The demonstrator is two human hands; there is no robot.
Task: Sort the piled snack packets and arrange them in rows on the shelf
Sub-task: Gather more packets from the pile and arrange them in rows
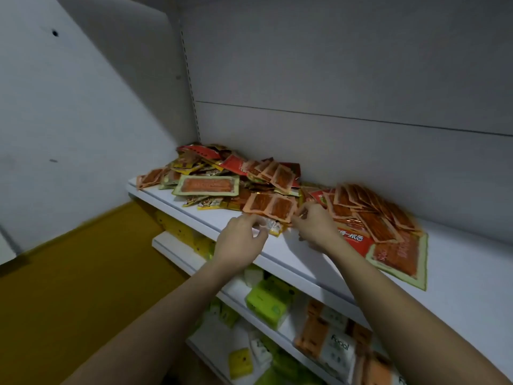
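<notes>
A loose pile of snack packets (222,173), orange, red and yellow, lies on the white shelf (458,273) from its far left corner to the middle. Several small orange packets (369,209) overlap one another on the right, above a red packet (354,238) and a large green-edged packet (399,257). My left hand (240,240) pinches a small yellow and white packet (273,226) near the shelf's front edge. My right hand (315,225) has its fingers curled on the edge of a pair of joined orange packets (270,205). The picture is blurred.
Lower shelves (177,248) hold green, yellow and orange tissue packs (268,300). A grey back panel (333,79) rises behind the pile and a white side wall (69,120) closes the left. The floor (69,301) is yellow-brown.
</notes>
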